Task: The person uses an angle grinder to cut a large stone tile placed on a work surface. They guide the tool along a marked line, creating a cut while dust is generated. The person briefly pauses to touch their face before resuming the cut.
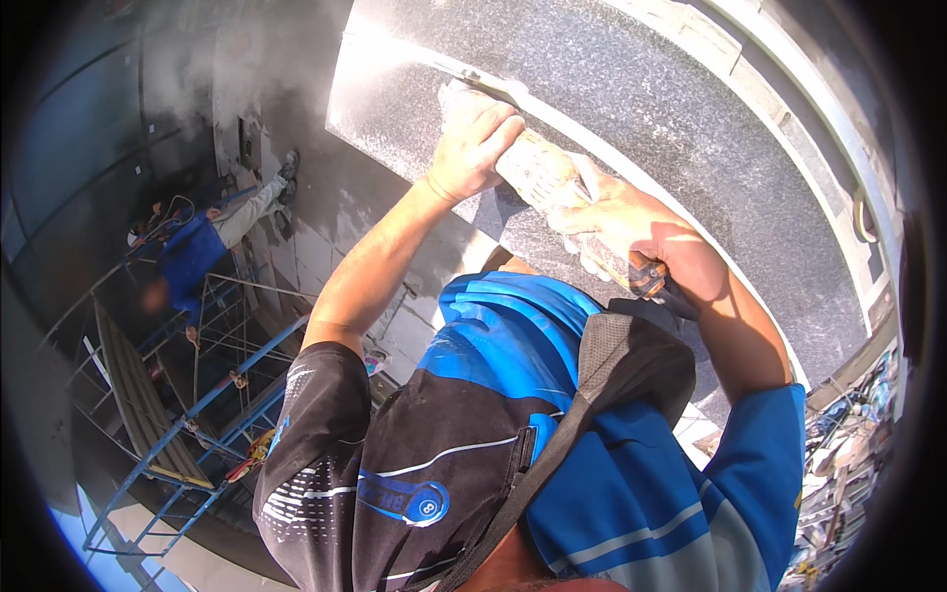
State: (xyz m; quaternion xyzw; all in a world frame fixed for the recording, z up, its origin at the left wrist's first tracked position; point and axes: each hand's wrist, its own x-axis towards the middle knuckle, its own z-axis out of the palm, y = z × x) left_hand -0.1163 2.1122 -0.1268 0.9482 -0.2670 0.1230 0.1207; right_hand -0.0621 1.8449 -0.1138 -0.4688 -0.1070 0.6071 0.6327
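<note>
My left hand is closed round the front end of a dust-covered angle grinder. Farther back, my right hand wraps the tool's rear body, and an orange and black piece shows by that wrist. At the front, the grinder's head and disc meet a speckled dark grey stone slab along a pale, dusty line. Bright white dust sprays from there toward the slab's far left corner and hides the disc's edge. The grip of my fingers is partly covered by dust and the tool.
At the left, a person in blue is by blue metal scaffolding with planks. Dust clouds hang at the upper left. A curved-looking pale rail runs along the right. Scattered debris lies at the lower right.
</note>
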